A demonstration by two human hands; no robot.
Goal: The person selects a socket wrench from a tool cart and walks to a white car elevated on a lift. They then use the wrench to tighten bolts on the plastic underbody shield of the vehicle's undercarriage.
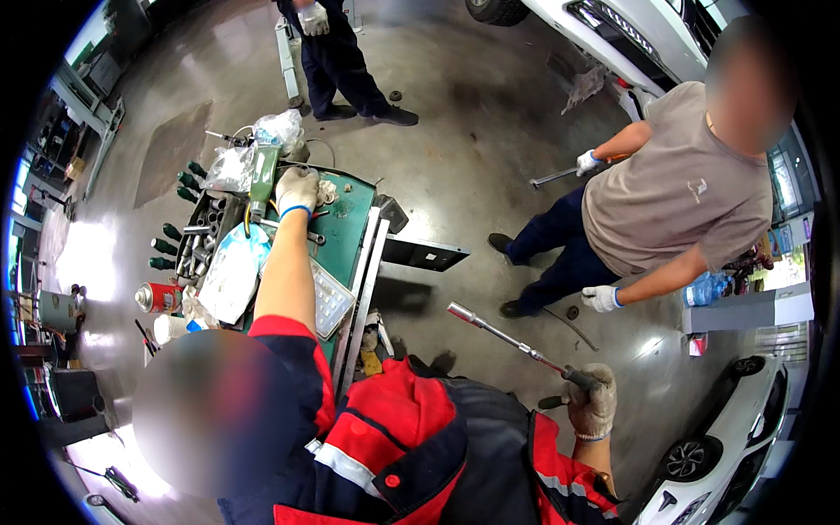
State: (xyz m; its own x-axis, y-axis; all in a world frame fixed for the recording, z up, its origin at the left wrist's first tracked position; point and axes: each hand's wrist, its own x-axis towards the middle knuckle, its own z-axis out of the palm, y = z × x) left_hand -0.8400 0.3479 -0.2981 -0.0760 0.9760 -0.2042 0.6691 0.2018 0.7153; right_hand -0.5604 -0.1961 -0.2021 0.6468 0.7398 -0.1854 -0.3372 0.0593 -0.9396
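The long chrome-and-red tool (521, 348) hangs over the floor (437, 166) in my view, its dark handle (579, 378) inside the gloved right hand (591, 402), fingers wrapped closely around it. From those fingers I read its long axis running slantwise up and to the left, the free end aimed toward the tool cart (352, 194) but apart from it; I can't judge the depth of that gap. The gloved left hand (298, 190) is well apart from the tool, stretched over the cart's green top just beside a green bottle (264, 175). I get only the back of that glove, so I can't tell whether its fingers pinch anything. Farther left lie metal sockets (203, 238); off to the right stands a co-worker (665, 188).
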